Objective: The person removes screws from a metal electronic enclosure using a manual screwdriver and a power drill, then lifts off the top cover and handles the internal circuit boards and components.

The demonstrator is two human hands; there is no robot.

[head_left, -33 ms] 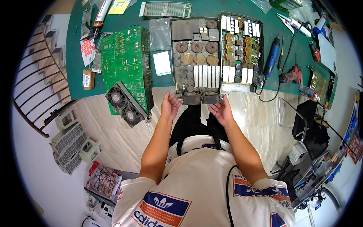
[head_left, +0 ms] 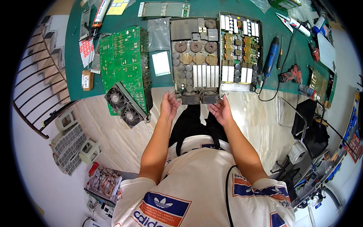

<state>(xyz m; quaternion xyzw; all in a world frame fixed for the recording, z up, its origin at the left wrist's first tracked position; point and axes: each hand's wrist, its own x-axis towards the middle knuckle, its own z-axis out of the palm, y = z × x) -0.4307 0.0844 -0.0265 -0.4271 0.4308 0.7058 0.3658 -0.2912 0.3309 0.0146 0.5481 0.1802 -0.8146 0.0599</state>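
A dusty power-supply module (head_left: 204, 74) lies in the middle, in an open metal case with ring-shaped coils, round capacitors and pale heat sinks. Its near end, with dark fan housings, juts past the table edge. Beside that end's left corner is my left hand (head_left: 170, 106), palm up, fingers apart and slightly curled. My right hand (head_left: 222, 111) is at the right corner, also open with fingers spread. Whether the fingertips touch the case I cannot tell. A second open module (head_left: 240, 51), cleaner, with brownish transformers, stands close on the right.
On the left, a green circuit board (head_left: 123, 56) and two black fans (head_left: 123, 104) overhang the green table (head_left: 160, 83). A white card (head_left: 161, 63) and clear bag (head_left: 159, 34) lie between. To the right are a blue electric screwdriver (head_left: 271, 57), a red drill (head_left: 290, 75) and a spray can (head_left: 308, 91).
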